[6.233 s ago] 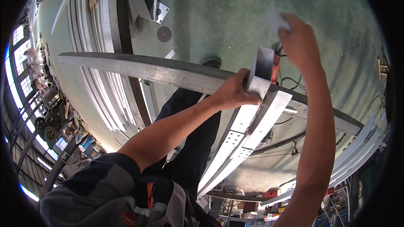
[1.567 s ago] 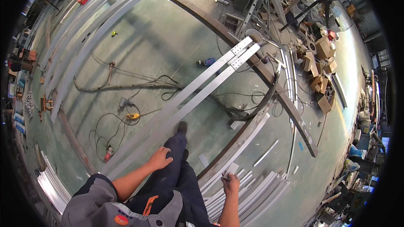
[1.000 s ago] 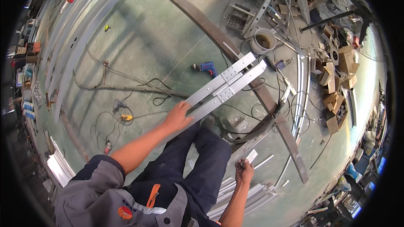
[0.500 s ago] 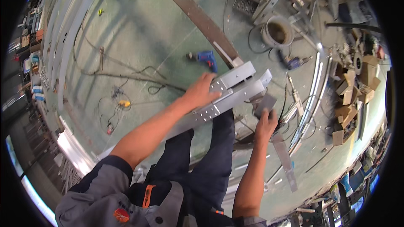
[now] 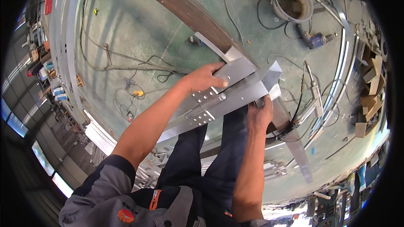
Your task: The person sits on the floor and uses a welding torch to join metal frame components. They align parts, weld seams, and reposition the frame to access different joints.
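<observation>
A hinged pair of long grey metal channels (image 5: 240,97), studded with rivet heads, lies slantwise in front of me with a hinge barrel between them. My left hand (image 5: 207,78) is closed over the far channel, thumb on its top face and fingers over the outer edge. At the right end of the near channel, my right hand (image 5: 260,115) pinches a small flat metal plate (image 5: 274,91) against or just under that end; its fingers are partly hidden. A pale angled tab (image 5: 272,72) sticks out of the same end.
Beneath the channels runs a brown steel beam (image 5: 176,2). A blue power drill (image 5: 194,40) lies partly hidden beyond it. To the right are a bucket (image 5: 292,2), another blue power tool (image 5: 322,40), hoses and cardboard (image 5: 370,96). Cables (image 5: 139,69) trail across the floor at left.
My right hand has brought the small plate up to the near channel's end. My left hand has shifted slightly right along the far channel. The whole view has tilted.
</observation>
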A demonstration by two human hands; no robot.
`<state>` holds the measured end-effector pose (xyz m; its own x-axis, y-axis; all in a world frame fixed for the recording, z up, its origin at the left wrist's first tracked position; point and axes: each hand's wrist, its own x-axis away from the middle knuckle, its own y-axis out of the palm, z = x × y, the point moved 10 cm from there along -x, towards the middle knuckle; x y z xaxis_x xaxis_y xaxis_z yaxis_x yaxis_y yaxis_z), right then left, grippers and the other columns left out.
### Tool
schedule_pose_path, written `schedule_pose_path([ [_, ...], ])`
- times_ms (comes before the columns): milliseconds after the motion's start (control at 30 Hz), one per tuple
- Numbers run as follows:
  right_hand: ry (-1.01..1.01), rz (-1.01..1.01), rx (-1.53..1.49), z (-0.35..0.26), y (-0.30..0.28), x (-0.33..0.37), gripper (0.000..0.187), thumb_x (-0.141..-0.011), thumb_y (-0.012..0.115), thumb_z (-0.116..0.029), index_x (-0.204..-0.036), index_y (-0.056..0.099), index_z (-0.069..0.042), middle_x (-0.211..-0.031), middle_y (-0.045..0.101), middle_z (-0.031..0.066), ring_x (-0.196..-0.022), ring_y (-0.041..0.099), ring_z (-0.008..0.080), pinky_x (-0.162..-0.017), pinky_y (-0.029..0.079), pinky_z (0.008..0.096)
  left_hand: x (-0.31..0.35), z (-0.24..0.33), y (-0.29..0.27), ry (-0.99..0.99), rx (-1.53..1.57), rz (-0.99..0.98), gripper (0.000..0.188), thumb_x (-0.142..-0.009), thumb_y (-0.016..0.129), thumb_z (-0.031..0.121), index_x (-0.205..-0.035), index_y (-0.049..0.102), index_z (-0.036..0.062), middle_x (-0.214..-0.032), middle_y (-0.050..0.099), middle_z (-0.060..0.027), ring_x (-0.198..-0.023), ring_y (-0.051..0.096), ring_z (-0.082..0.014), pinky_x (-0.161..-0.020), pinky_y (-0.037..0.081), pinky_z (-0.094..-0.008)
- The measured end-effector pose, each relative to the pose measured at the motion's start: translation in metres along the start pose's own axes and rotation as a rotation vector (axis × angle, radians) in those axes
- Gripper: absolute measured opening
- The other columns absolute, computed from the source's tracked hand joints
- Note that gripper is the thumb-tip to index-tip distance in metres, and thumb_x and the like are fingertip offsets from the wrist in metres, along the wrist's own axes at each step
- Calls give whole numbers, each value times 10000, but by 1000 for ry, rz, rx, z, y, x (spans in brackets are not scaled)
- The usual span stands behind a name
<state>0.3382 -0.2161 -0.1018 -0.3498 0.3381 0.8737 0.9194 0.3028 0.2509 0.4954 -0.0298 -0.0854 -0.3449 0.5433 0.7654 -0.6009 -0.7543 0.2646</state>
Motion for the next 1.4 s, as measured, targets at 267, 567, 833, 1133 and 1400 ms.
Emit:
schedule_pose_path([
  [267, -55, 85, -16, 2, 13, 1, 358, -1078, 490, -165, -1387, 535, 11, -1285, 665, 121, -1125, 680, 246, -932, 567, 397, 1, 0, -2, 5, 14, -33, 940, -777, 921, 483, -1432, 568, -91, -1283, 689, -174, -1184, 645, -238, -1034, 509, -372],
  [567, -52, 79, 61, 1, 18, 0, 362, -1087, 527, -198, -1386, 556, 5, -1268, 679, 111, -1126, 676, 232, -926, 561, 372, 3, 2, 0, 14, 19, -50, 927, -806, 894, 492, -1454, 556, -78, -1309, 675, -136, -1204, 620, -207, -1043, 488, -361],
  [833, -73, 31, 63, 0, 21, 1, 375, -1093, 555, -224, -1384, 552, 13, -1275, 678, 119, -1130, 675, 237, -940, 557, 381, 3, 0, -1, 20, 16, -58, 924, -813, 889, 486, -1456, 551, -84, -1324, 669, -135, -1215, 615, -209, -1056, 479, -364],
  [1133, -87, 28, 77, 0, 19, -3, 381, -1091, 562, -250, -1371, 556, 8, -1263, 677, 124, -1123, 679, 232, -942, 554, 376, 4, 3, 0, -4, 13, -59, 982, -802, 891, 484, -1495, 503, -94, -1383, 641, -162, -1270, 600, -234, -1093, 466, -382],
  [1400, -72, 55, 108, 1, 16, -1, 367, -1089, 553, -236, -1370, 558, -1, -1251, 687, 105, -1117, 688, 220, -938, 558, 366, 4, 3, -1, 2, 42, -43, 965, -786, 906, 435, -1484, 510, -100, -1390, 633, -177, -1280, 601, -242, -1097, 468, -384],
])
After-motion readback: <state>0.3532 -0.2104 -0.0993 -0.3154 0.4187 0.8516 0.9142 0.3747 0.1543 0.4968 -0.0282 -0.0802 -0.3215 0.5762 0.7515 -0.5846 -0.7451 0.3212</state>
